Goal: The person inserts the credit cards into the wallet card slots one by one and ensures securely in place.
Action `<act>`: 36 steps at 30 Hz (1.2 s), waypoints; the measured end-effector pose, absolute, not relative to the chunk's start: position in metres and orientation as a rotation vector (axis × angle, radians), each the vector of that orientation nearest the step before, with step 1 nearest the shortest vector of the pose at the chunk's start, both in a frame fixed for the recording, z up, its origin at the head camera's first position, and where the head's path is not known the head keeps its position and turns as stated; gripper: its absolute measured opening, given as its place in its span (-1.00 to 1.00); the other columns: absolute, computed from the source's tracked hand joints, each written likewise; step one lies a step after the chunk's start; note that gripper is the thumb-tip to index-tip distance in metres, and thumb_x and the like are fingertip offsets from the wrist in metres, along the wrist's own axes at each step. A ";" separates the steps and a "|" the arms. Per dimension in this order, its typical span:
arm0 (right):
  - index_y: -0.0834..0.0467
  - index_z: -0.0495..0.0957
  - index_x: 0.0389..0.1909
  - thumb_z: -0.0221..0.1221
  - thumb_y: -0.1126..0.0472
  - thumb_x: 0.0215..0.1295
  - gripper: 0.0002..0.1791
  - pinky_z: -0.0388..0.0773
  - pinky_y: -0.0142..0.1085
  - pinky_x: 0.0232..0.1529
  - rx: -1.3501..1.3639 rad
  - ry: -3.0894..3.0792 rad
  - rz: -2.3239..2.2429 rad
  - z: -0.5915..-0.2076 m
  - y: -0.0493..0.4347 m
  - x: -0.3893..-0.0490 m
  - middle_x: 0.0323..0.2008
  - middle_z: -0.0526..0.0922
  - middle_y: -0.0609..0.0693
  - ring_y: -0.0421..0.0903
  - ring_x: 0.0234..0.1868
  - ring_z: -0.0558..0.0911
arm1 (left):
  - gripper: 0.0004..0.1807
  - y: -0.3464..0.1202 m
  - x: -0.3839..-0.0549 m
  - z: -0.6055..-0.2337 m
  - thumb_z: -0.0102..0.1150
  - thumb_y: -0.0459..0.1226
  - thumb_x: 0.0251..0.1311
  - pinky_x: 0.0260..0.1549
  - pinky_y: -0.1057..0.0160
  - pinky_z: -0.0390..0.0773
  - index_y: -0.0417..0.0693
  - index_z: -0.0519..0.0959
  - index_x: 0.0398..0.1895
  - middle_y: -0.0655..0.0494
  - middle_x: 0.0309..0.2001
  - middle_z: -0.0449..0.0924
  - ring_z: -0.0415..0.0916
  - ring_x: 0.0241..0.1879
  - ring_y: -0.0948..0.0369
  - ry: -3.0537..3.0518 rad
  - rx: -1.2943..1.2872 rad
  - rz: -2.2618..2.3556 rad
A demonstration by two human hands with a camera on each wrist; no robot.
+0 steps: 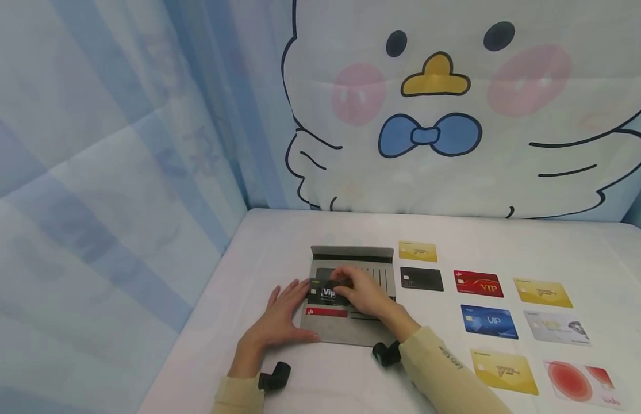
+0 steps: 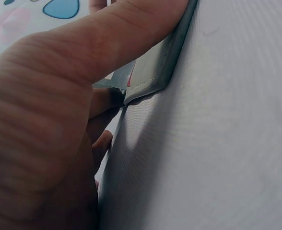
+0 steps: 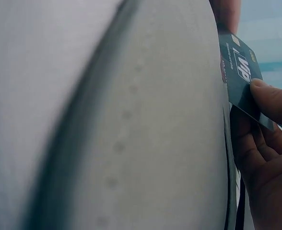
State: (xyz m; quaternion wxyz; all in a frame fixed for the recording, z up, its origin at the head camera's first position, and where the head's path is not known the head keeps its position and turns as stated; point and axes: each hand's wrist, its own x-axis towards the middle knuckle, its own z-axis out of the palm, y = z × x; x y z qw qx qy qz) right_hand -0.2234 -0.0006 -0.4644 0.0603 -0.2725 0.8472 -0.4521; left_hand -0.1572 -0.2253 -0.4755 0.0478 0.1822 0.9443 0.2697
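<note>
A grey card wallet [image 1: 346, 332] lies unfolded on the white table, with slots across it. My right hand [image 1: 365, 294] pinches a black VIP card [image 1: 320, 298] between thumb and fingers over the wallet's left column of slots. In the right wrist view, the thumb presses the printed face of the card [image 3: 241, 72] and fingers curl beneath it. A red card [image 1: 326, 312] shows as a strip in the slot below. At the wallet's left edge rests my left hand [image 1: 279, 322], fingers spread. Its thumb lies over the wallet's corner [image 2: 153, 69] in the left wrist view.
Right of the wallet lie several loose cards, among them a black card [image 1: 421, 279], a red VIP card [image 1: 478, 284], a blue VIP card [image 1: 488, 321], a silver card [image 1: 557, 328] and yellow cards [image 1: 417, 251]. A patterned curtain [image 1: 118, 172] borders the table's left side.
</note>
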 end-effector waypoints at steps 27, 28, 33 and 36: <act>0.09 0.55 -0.14 0.19 0.31 0.23 -0.82 0.49 -0.23 -0.14 -0.842 2.537 -1.203 -0.458 -0.005 -0.224 -0.29 0.55 -0.11 -0.17 -0.26 0.49 | 0.14 -0.228 -0.156 -0.477 0.38 0.24 -0.27 0.31 -0.09 -0.33 -0.02 0.14 0.42 0.14 0.41 0.06 -0.17 0.41 0.10 2.898 0.579 0.852; 0.09 0.54 -0.14 0.19 0.31 0.23 -0.82 0.49 -0.23 -0.14 -0.839 2.538 -1.207 -0.459 -0.005 -0.224 -0.29 0.55 -0.12 -0.17 -0.26 0.49 | 0.14 -0.228 -0.156 -0.477 0.38 0.23 -0.27 0.31 -0.09 -0.33 -0.02 0.14 0.42 0.14 0.42 0.06 -0.17 0.41 0.09 2.893 0.581 0.856; 0.09 0.54 -0.12 0.17 0.30 0.25 -0.81 0.50 -0.22 -0.13 -0.757 2.548 -1.267 -0.461 -0.004 -0.224 -0.27 0.57 -0.10 -0.18 -0.24 0.52 | 0.15 -0.227 -0.158 -0.478 0.38 0.24 -0.27 0.30 -0.10 -0.33 -0.01 0.14 0.42 0.15 0.41 0.06 -0.17 0.41 0.09 2.886 0.591 0.861; 0.06 0.54 -0.12 0.18 0.29 0.25 -0.81 0.51 -0.20 -0.12 -0.665 2.564 -1.352 -0.461 -0.004 -0.224 -0.23 0.58 -0.09 -0.17 -0.21 0.54 | 0.14 -0.226 -0.159 -0.479 0.38 0.25 -0.27 0.30 -0.12 -0.32 0.01 0.14 0.42 0.16 0.41 0.07 -0.16 0.41 0.08 2.893 0.606 0.860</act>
